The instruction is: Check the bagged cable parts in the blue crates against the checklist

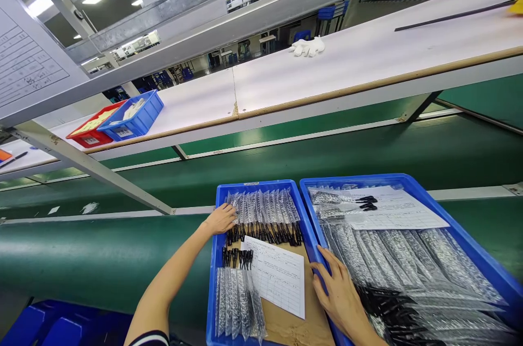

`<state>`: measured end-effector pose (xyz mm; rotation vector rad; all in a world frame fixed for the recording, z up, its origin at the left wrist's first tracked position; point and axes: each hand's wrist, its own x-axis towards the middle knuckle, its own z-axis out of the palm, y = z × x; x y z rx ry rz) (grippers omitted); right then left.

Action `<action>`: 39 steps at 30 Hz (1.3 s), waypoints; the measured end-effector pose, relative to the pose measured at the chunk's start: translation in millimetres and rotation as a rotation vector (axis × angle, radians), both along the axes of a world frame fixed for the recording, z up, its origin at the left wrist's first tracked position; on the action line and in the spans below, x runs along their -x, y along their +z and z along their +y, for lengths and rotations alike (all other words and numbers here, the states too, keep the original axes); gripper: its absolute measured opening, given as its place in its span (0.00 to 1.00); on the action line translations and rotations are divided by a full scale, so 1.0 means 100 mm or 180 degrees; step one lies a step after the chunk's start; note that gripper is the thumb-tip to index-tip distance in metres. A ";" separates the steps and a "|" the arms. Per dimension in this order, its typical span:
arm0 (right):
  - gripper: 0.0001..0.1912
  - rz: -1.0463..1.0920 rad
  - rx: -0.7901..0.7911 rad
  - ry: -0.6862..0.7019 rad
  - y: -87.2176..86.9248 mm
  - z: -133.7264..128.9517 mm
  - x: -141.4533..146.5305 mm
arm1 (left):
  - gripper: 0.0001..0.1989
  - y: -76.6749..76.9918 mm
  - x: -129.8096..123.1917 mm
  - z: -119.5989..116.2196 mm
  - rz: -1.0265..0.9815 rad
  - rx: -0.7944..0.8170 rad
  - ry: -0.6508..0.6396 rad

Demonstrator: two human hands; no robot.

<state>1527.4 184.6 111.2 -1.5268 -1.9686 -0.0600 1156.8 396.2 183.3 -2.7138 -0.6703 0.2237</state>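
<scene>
My left hand (222, 219) reaches over the left rim of the left blue tray (213, 280), its fingers at the leftmost bubble-wrapped pack in the upper row (263, 207). Whether it grips that pack is hard to tell. My right hand (337, 289) rests with spread fingers on the adjoining rims of the two trays. Black connectors stick out below the upper row. A lower row of packs (239, 302) and a printed sheet (281, 280) lie on brown cardboard. The right blue tray (469, 242) holds many bubble-wrapped packs (392, 259) under another sheet (396, 212).
Both trays sit by a green conveyor belt (102, 259). Beyond it, a raised white shelf (261, 84) carries a red bin (92, 139), a blue bin (143, 117) and a white glove (308, 47). A slanted metal post (102, 171) stands at left.
</scene>
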 end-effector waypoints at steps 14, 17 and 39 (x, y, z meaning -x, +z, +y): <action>0.12 0.0038 -0.0039 -0.0034 -0.01 0.01 0.00 | 0.16 -0.10 -0.16 0.16 0.0232 0.0091 -0.0603; 0.12 0.0064 0.0006 -0.0034 -0.01 0.00 0.01 | 0.18 -0.03 -0.24 0.11 0.0160 0.0121 -0.0475; 0.10 0.0229 0.0081 -0.0030 0.02 0.01 0.01 | 0.13 -0.07 -0.90 0.21 0.0198 -0.0032 -0.0771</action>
